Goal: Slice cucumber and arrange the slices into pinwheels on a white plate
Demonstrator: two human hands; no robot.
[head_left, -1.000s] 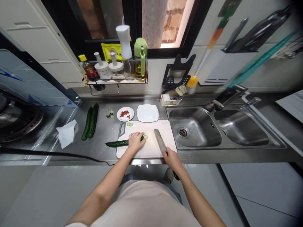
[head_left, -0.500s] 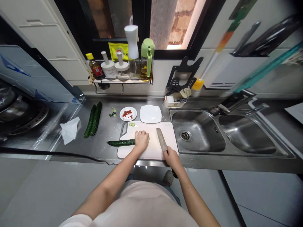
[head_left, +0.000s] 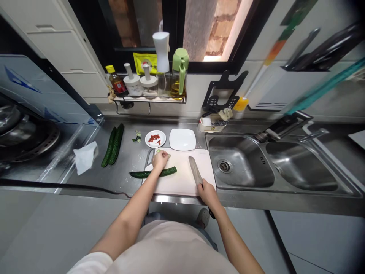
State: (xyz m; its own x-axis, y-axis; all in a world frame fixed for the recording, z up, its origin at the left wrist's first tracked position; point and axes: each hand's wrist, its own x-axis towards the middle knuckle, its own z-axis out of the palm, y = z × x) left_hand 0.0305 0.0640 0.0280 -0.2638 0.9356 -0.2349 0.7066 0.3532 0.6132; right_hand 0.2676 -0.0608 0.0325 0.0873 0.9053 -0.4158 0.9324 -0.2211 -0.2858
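My right hand (head_left: pixel 207 191) is closed on a kitchen knife (head_left: pixel 195 170), whose wide blade points away from me over the right half of the white cutting board (head_left: pixel 188 186). My left hand (head_left: pixel 160 160) is at the board's upper left, its fingers pinched on what looks like a pale cucumber slice (head_left: pixel 169 156). Another green slice (head_left: pixel 158 151) shows by its fingertips. Under my left wrist lies a cut cucumber (head_left: pixel 170 171), its far end reaching past the board's left edge.
Two whole cucumbers (head_left: pixel 115 144) and a white tissue (head_left: pixel 85 156) lie left. Behind the board are cucumber scraps (head_left: pixel 137 137), a small plate (head_left: pixel 147 141) with red pieces and a white plate (head_left: pixel 182 139). A double sink (head_left: pixel 242 163) adjoins on the right.
My left hand has let go of the cucumber and moved up and left to the slices, uncovering the cucumber's cut end. My right hand and the knife have hardly moved.
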